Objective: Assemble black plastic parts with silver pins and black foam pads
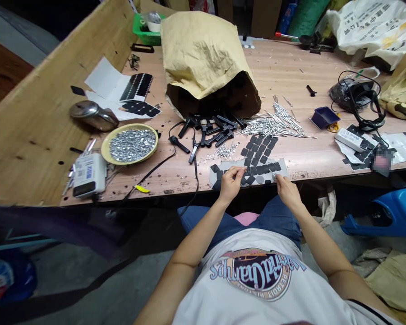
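Left hand (232,179) has thumb and forefinger pinched on one of the black pads (257,170) stuck to the grey sheet (284,166), which lies right at the near edge of the surface (291,67). Right hand (287,189) has its fingertips down at the sheet's near right corner; can't tell if it's actually gripping anything. My worry: that sheet is so close to the lip that a hard peel could drag it off onto the lap. Also the loose metal pins (274,124) and tiny washers (219,153) sit just behind it, so a careless elbow would scatter them.
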Demonstrator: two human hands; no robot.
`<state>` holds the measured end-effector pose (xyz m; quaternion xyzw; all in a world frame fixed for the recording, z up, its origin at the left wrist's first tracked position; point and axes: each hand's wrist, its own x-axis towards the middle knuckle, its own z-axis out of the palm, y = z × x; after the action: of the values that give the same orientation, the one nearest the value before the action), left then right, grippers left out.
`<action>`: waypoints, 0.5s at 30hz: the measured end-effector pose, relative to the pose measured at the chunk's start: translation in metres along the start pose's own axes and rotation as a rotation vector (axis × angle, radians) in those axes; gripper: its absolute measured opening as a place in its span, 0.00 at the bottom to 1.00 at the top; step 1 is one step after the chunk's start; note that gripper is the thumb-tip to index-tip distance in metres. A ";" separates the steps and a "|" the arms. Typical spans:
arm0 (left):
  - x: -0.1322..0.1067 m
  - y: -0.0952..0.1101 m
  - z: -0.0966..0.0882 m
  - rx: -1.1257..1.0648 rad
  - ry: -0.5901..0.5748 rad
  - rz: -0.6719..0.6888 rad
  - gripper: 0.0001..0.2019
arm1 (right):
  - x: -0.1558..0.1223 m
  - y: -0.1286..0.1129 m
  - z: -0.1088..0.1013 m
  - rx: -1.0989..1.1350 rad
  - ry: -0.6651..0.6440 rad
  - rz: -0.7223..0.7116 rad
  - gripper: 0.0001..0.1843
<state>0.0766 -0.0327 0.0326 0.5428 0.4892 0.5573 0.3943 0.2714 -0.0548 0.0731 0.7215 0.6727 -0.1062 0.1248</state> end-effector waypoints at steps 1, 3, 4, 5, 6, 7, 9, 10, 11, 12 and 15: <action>0.000 0.000 0.000 0.004 -0.003 0.000 0.15 | 0.002 0.003 -0.001 0.002 0.018 0.015 0.20; 0.000 0.001 -0.001 0.008 -0.005 0.001 0.14 | 0.006 0.009 -0.002 0.002 0.041 0.045 0.20; 0.000 0.001 -0.001 0.009 -0.004 0.002 0.14 | 0.007 0.010 -0.003 -0.001 0.043 0.055 0.20; 0.000 0.001 -0.002 0.008 -0.003 0.002 0.14 | 0.007 0.010 -0.003 -0.004 0.043 0.061 0.20; 0.000 0.001 -0.002 0.008 -0.004 0.000 0.14 | 0.007 0.008 -0.003 -0.008 0.042 0.070 0.20; 0.000 0.001 -0.002 0.009 -0.005 -0.002 0.14 | 0.006 0.005 -0.003 -0.011 0.040 0.075 0.21; 0.001 0.001 -0.002 0.012 -0.008 -0.008 0.14 | 0.002 -0.003 -0.001 -0.008 0.021 0.046 0.21; 0.001 0.001 -0.002 0.016 -0.008 -0.010 0.15 | 0.001 -0.006 0.000 -0.001 0.004 0.000 0.21; 0.001 0.001 -0.003 0.019 -0.007 -0.011 0.15 | -0.001 -0.009 0.000 0.011 -0.012 -0.057 0.21; 0.001 0.001 -0.003 0.021 -0.005 -0.011 0.15 | -0.001 -0.011 0.000 0.025 -0.021 -0.107 0.21; 0.002 0.001 -0.005 0.032 0.008 0.001 0.14 | 0.001 -0.009 -0.002 0.042 0.041 -0.039 0.22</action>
<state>0.0720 -0.0313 0.0339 0.5470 0.4996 0.5517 0.3832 0.2627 -0.0527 0.0746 0.7128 0.6866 -0.1082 0.0937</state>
